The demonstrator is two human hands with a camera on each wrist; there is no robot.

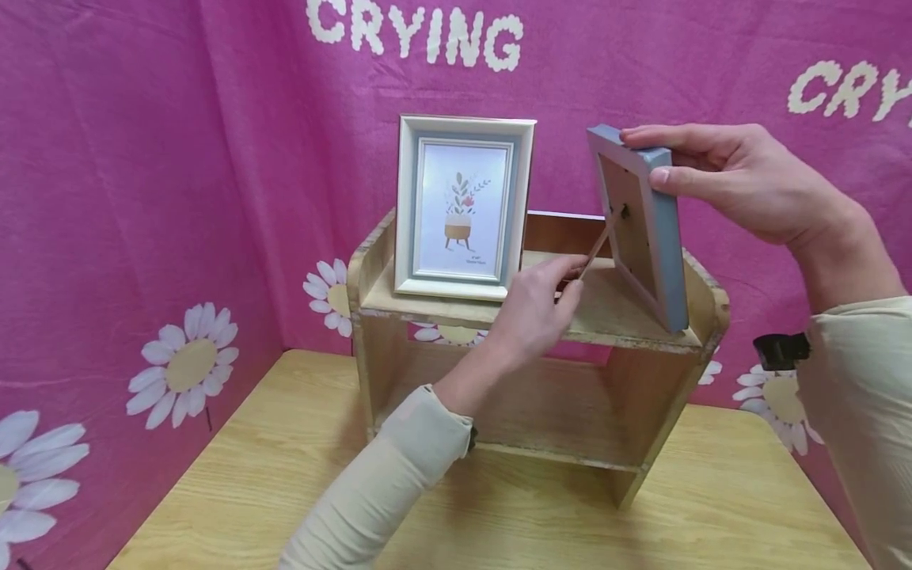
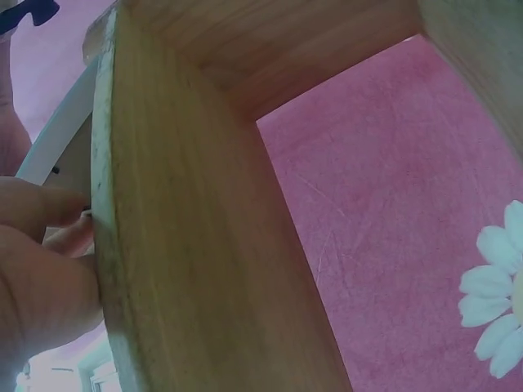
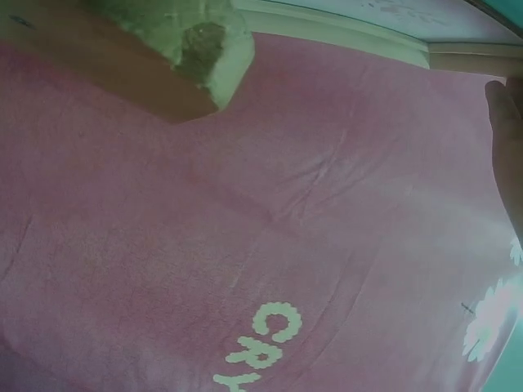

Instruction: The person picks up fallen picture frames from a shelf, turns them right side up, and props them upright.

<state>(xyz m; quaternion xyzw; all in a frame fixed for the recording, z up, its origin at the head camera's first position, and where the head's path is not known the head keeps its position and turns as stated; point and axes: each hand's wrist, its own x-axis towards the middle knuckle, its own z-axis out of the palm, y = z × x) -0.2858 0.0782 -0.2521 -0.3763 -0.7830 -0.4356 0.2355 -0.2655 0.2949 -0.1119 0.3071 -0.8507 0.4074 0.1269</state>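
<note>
On the top board of a small wooden shelf [image 1: 499, 388] stands a picture frame [image 1: 404, 206] with a white and blue border and a potted-plant print. To its right, a second picture frame [image 1: 667, 229] with a blue-grey edge is turned so its brown back shows, tilted on the board. My right hand [image 1: 762, 178] grips its top corner, thumb on the near edge and fingers over the top. My left hand [image 1: 530, 313] pinches the thin support leg [image 1: 597, 247] behind that frame. In the left wrist view, the shelf board partly hides the left fingertips [image 2: 69, 208].
The shelf stands on a light wooden table [image 1: 249, 475]. Raised side panels [image 1: 712, 305] and a back rail [image 1: 566, 229] border its top board. A pink cloth [image 1: 249, 142] with daisies and white lettering hangs behind and at the left.
</note>
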